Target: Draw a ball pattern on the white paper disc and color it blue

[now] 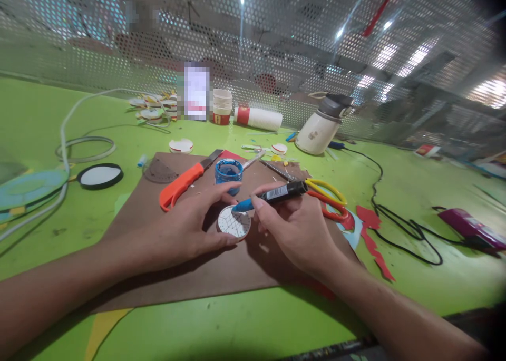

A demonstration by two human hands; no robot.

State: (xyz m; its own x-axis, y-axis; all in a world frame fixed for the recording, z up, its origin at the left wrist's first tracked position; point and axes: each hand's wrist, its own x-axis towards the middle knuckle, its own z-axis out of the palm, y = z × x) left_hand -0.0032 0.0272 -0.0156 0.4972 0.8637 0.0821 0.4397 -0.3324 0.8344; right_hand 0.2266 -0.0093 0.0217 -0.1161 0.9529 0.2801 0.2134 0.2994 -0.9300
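Note:
My left hand point(193, 218) steadies a small white disc point(234, 224), its thumb at the near edge and its fingers at the far side. Crossing black lines and small marks cover the top of the disc, which looks like a cut-off paper cup bottom. In my right hand point(294, 221), pinched between thumb and fingers, is a black marker pen point(281, 192) with a blue front end. Its tip is at the upper part of the disc. Just beyond my hands, a jar of blue paint point(228, 175) stands on a brown board point(190, 276), which also lies under the disc.
An orange-handled saw or knife point(182, 184), a clear protractor point(160, 170) and scissors point(336, 192) lie around the board. Behind are stacked paper cups point(259, 118), a white bottle point(318, 132) and a blurred screen point(196, 89). A corded purple tool point(472, 228) lies right.

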